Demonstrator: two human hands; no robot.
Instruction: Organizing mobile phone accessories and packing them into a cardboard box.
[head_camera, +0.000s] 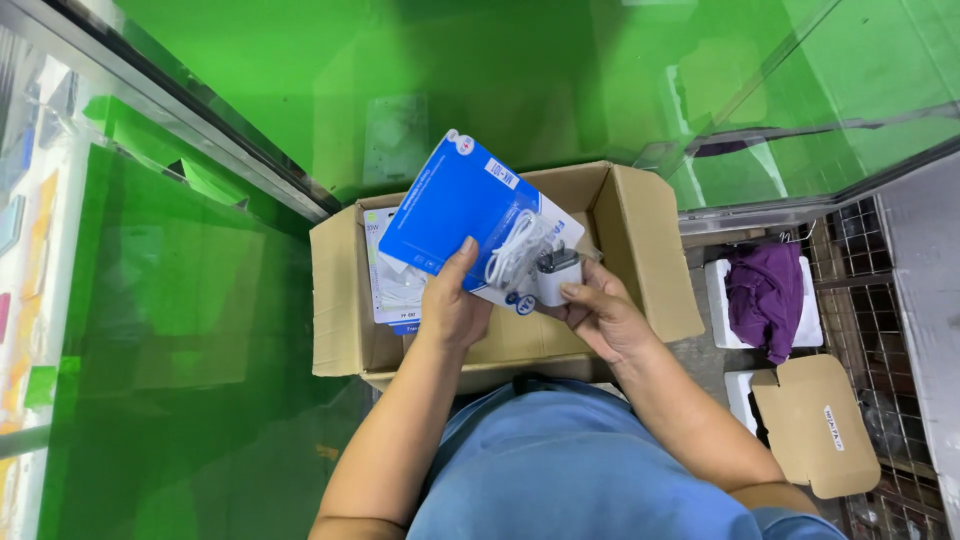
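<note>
Pack (455, 205) in blue card with a clear blister sits tilted above the open carton (640, 240), held between both hands. Inside the blister a white charger (556, 278) and a coiled white cable (512, 250) are visible. The left hand (452, 305) is closed on the lower edge of the pack, thumb on the front. The right hand (598, 315) has its fingers closed around the blister corner at the charger. The pack could slip and fall into the carton, because each hand holds only an edge and the pack leans. More packs (392, 285) lie inside the carton, below the left hand. To the right stand a purple cloth (765, 290) on a white tray and a small brown box (815, 425).
</note>
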